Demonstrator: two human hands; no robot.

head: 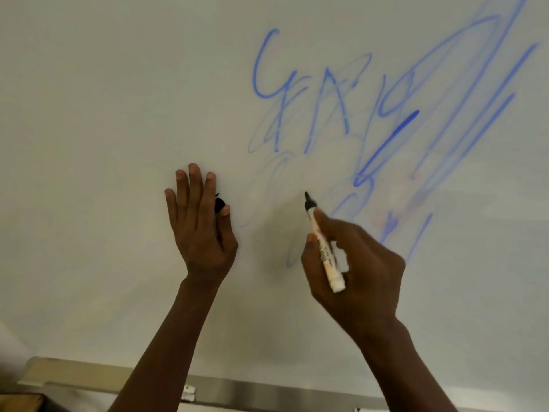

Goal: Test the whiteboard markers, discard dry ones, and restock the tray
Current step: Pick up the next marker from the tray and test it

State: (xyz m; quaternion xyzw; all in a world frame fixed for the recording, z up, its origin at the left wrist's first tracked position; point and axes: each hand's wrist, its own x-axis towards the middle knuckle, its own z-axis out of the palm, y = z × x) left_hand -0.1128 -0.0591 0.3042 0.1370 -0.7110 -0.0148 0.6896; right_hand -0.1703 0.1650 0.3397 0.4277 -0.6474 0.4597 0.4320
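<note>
My right hand (353,257) grips an uncapped white marker (323,248), its black tip pointing up at the whiteboard (104,129). Whether the tip touches the board I cannot tell. My left hand (199,224) lies flat against the board with straight fingers, and its thumb pins the marker's black cap (219,203) against the forefinger. Blue scribbles (371,120) cover the board's upper right, some bold, some faint. No black line shows near the tip.
A metal marker tray (267,391) runs along the board's lower edge, with a white marker end (188,394) lying in it. A beige ledge (59,373) sits at the lower left.
</note>
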